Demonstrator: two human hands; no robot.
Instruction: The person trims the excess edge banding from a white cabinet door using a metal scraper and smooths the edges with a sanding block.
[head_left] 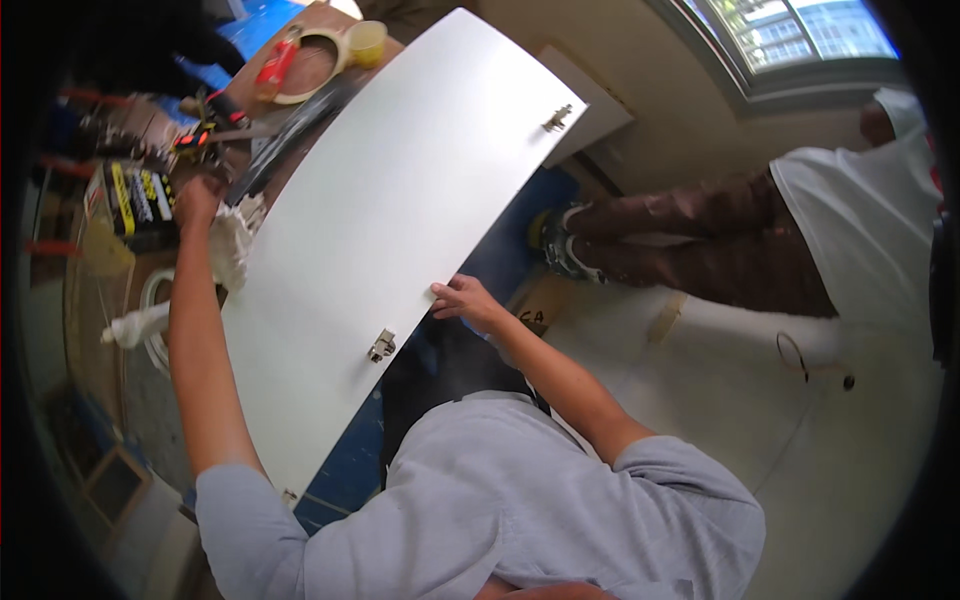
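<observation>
**Right grip (468, 305) closed on the edge of a white panel (370, 200)**

The long white panel slants across the middle of the view, between the person's two hands. The right grip is clamped on the panel's right-hand edge, thumb and fingers at the rim. Along that same edge sit metal hinges: one (382, 345) just below the right grip, another (558, 118) well apart from it near the far end.

The left grip (198, 203) is beyond the panel's left side, its fingers curled; whether it is clamped on anything, I cannot tell. It is just beside a black-and-yellow container (142, 200), and a crumpled white cloth (232, 245) lies between it and the panel's edge.

Past the panel's upper left, a pale ring (290, 99), a red item (277, 70) and a yellowish cup (367, 43) are on the brown counter (325, 15). A co-worker in brown trousers (690, 245) is at the right.
</observation>
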